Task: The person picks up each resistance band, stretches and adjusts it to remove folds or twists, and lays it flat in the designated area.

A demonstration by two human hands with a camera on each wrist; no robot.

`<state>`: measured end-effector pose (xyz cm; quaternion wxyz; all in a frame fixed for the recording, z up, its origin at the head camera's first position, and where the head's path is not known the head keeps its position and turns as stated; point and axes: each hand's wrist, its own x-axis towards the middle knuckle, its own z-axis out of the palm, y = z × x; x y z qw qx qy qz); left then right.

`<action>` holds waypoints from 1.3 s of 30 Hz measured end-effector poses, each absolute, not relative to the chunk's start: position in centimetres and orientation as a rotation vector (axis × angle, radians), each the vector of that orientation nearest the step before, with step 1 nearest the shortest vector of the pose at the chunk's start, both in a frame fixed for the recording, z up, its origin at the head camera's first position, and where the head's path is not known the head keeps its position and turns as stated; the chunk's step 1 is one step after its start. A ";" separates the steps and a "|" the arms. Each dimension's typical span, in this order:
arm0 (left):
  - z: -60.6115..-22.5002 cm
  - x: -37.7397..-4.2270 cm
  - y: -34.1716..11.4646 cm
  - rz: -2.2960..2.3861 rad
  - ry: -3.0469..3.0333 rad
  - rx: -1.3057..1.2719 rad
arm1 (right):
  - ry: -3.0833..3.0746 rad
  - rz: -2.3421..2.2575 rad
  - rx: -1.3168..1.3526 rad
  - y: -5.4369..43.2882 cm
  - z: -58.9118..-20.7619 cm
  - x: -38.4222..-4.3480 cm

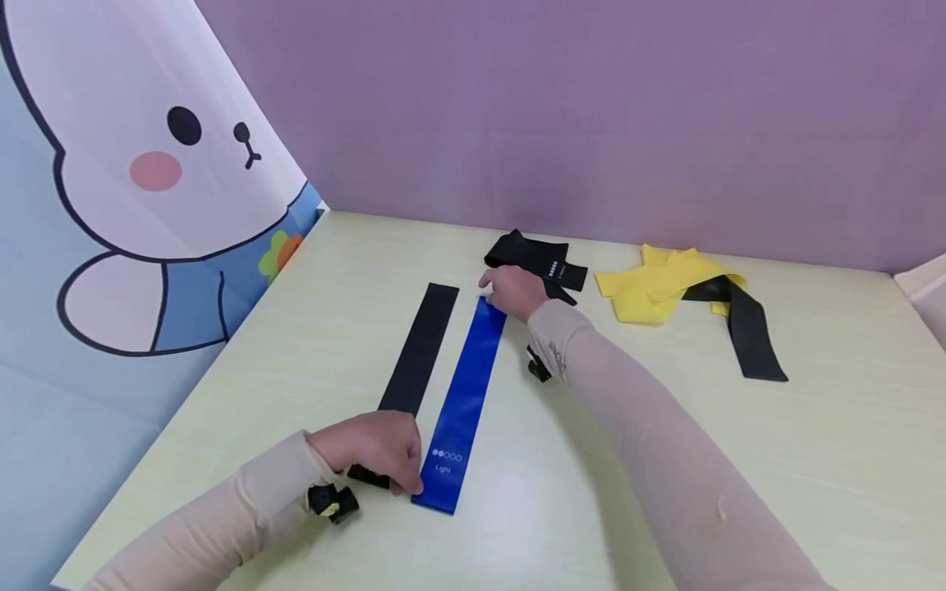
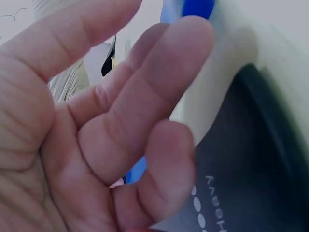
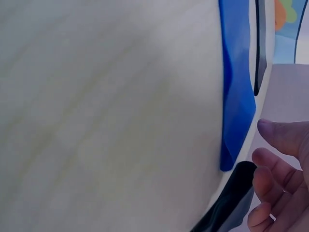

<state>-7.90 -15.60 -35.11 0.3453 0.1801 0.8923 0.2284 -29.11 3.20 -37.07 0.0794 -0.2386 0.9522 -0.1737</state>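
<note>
A blue resistance band point(image 1: 467, 386) marked "Light" lies flat and lengthwise on the table. Fingertips of my left hand point(image 1: 384, 447) are right at its near corner, with thumb and fingers apart in the left wrist view. That hand overlaps the near part of a black band point(image 1: 420, 353), whose "Heavy" print point(image 2: 212, 203) shows from the left wrist. At the blue band's far end is my right hand point(image 1: 517, 291), fingers loosely bent with nothing between them. A crumpled black band point(image 1: 528, 253) lies just beyond it, partly hidden by the hand.
A yellow band point(image 1: 665, 287) lies bunched at the back right, tangled with another black band point(image 1: 754, 336). A purple backdrop point(image 1: 591, 123) rises behind the pale table point(image 1: 828, 460). On the left hangs a cartoon-printed cloth point(image 1: 96, 427).
</note>
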 end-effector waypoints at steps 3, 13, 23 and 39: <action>-34.9 -8.2 -15.5 0.603 2.321 0.473 | 2.854 -0.537 -0.710 3.5 -37.0 -29.2; -33.7 -11.0 -14.4 0.608 2.416 0.456 | 2.870 -0.596 -0.669 5.0 -36.1 -29.4; -32.9 -15.0 -13.0 0.783 2.528 0.360 | 2.906 -0.629 -0.600 7.6 -35.8 -30.1; -32.3 -21.4 -9.5 1.103 2.647 0.146 | 2.912 -0.551 -0.447 11.4 -35.9 -30.6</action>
